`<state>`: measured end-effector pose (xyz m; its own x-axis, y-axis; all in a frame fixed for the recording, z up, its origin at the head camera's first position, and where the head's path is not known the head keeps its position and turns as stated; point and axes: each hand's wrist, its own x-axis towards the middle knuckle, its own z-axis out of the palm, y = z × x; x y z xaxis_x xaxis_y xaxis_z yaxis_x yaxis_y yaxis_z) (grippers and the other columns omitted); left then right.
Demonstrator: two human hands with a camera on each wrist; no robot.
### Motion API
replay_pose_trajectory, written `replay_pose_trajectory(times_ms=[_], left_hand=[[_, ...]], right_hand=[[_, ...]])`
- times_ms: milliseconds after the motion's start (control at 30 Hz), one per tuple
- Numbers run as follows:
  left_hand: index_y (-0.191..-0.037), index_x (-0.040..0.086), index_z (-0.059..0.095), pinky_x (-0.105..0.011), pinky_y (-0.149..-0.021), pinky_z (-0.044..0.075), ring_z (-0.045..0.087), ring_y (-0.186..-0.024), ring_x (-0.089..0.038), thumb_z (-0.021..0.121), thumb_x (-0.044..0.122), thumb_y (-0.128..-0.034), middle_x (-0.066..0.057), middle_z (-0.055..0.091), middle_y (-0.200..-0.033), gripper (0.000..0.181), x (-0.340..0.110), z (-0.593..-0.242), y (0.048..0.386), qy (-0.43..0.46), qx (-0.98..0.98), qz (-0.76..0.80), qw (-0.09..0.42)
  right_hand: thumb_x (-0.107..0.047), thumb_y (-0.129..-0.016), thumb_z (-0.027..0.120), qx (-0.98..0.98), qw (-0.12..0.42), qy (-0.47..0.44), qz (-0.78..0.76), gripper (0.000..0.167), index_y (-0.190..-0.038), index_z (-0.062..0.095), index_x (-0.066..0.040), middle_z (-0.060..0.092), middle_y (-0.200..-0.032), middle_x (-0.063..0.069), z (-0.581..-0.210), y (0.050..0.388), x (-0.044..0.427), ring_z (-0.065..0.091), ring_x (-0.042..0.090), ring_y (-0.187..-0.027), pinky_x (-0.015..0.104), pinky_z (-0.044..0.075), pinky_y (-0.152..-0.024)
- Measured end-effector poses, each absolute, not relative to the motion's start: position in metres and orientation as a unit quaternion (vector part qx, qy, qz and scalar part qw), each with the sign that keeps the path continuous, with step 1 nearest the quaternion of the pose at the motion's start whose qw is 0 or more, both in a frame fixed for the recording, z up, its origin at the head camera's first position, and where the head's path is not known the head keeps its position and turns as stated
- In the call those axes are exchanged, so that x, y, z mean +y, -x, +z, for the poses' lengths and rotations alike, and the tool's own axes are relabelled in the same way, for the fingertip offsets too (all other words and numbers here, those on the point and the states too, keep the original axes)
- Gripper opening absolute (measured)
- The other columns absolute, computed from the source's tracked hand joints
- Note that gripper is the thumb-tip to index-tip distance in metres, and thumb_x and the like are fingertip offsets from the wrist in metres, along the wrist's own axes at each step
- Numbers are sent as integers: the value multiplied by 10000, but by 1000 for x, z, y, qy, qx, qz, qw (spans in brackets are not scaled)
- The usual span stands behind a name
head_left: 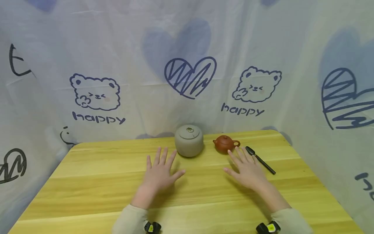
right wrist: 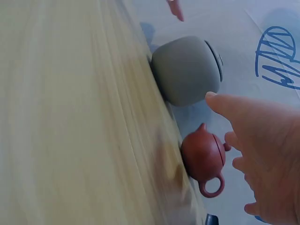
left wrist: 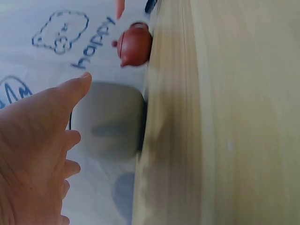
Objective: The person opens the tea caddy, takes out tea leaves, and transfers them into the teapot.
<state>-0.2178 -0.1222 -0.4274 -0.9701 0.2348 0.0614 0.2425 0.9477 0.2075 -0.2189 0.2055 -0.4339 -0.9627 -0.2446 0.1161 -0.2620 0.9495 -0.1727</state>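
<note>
My left hand (head_left: pixel 160 174) is held over the table with its fingers spread, holding nothing, just left of and nearer than a round grey lidded jar (head_left: pixel 189 143). My right hand (head_left: pixel 247 170) also has its fingers spread and holds nothing. Beyond its fingertips sits a small reddish-brown teapot (head_left: pixel 224 145), lid on, spout to the left and handle to the right. A slim black tool with a scoop-like end (head_left: pixel 264 163) lies slantwise to the right of that hand. In the right wrist view the jar (right wrist: pixel 186 70) and teapot (right wrist: pixel 203 154) stand apart from each other.
The light wooden table (head_left: pixel 87 182) carries these things near its back edge. Behind it and at both sides hangs a pale cloth (head_left: pixel 146 107) printed with hearts, bears and lettering. Wrist cameras (head_left: pixel 152 227) are strapped at both cuffs.
</note>
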Motion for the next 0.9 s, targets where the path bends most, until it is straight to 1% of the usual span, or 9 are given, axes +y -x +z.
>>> replay_pose_trajectory(times_ms=[133,267,433,533,667,767,900], left_hand=[[-1573,291,181,-644,-1188,24,-14,-1537,-305,419,744,-885,-68,86,-1656,857,-109,-422,213,145,-983,-106,22],[-1571,291,187,-629,-1196,38,-10,-1539,-292,420,742,-885,-57,96,-1656,853,-95,-415,209,174,-980,-95,20],[-1573,276,188,-618,-1199,89,17,-1540,-279,406,741,-891,-62,116,-1653,854,-76,-410,207,236,-969,-72,27],[-1573,267,189,-597,-1205,113,36,-1540,-266,406,745,-888,-66,136,-1651,864,-66,-409,210,270,-961,-47,41],[-1570,245,215,-565,-1218,113,50,-1540,-261,427,744,-880,-73,155,-1648,877,-51,-412,217,300,-952,-17,57],[-1570,227,216,-540,-1226,117,40,-1540,-256,439,742,-877,-73,136,-1651,891,-39,-417,223,310,-949,-8,62],[-1574,203,199,-512,-1230,139,44,-1540,-253,467,730,-874,-72,107,-1654,915,-22,-423,233,316,-947,-8,62]], right_hand=[[-638,-944,434,-987,55,-131,81,780,-1557,265,-185,184,-1626,160,-433,222,213,99,404,-1506,677,145,-1154],[-631,-947,438,-986,55,-138,78,779,-1555,269,-175,197,-1622,165,-430,227,222,107,403,-1505,676,144,-1154],[-615,-959,431,-985,54,-146,72,772,-1559,253,-164,172,-1625,172,-425,235,234,93,407,-1506,673,125,-1159],[-586,-966,446,-984,59,-154,67,757,-1556,259,-150,173,-1623,175,-422,241,239,99,413,-1503,675,128,-1157],[-577,-964,463,-982,65,-165,59,755,-1549,280,-135,189,-1620,172,-422,246,245,113,411,-1501,672,143,-1156],[-582,-960,466,-981,66,-172,55,759,-1542,298,-124,204,-1615,173,-424,252,249,121,408,-1501,659,146,-1163],[-539,-962,501,-980,64,-182,54,738,-1532,318,-108,223,-1608,177,-429,261,251,135,411,-1497,649,149,-1168]])
